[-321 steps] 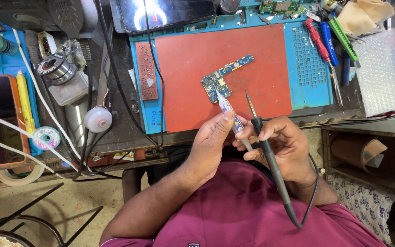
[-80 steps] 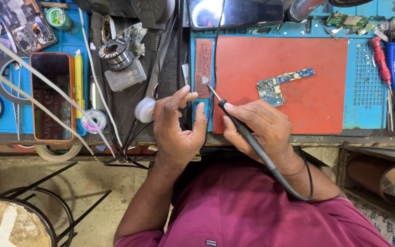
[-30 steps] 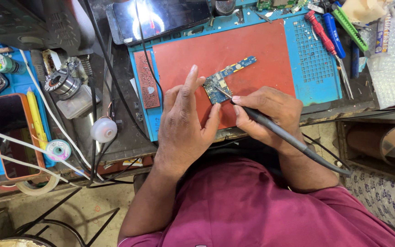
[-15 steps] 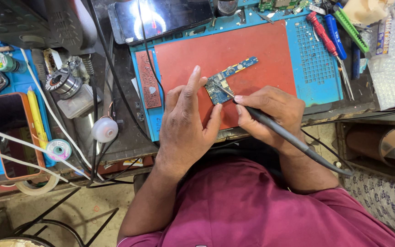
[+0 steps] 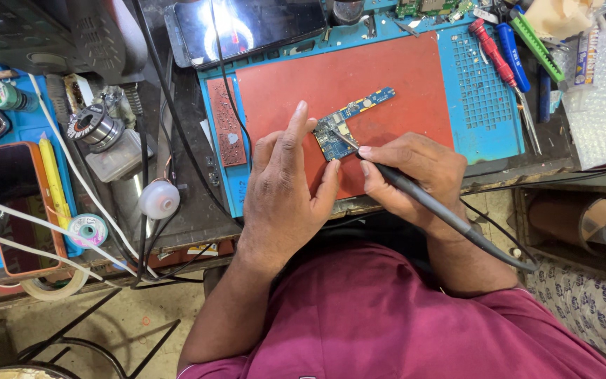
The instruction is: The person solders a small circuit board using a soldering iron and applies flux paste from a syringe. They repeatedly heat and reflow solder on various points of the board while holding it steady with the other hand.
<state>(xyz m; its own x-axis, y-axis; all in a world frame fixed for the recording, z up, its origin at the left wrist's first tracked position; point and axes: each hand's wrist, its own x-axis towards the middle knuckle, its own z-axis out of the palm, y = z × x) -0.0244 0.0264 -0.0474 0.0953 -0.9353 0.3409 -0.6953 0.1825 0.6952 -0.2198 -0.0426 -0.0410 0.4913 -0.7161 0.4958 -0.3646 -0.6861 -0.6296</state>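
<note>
Soldering was under way: the right hand pinched a black soldering iron, tip on the blue circuit board lying on the red mat. The left hand, fingers spread, pressed beside the board, steadying it.

Electronics repair workshop: cluttered bench with red mat, bare circuit board, soldering iron, screwdrivers, solder reel and opened phones.
</note>
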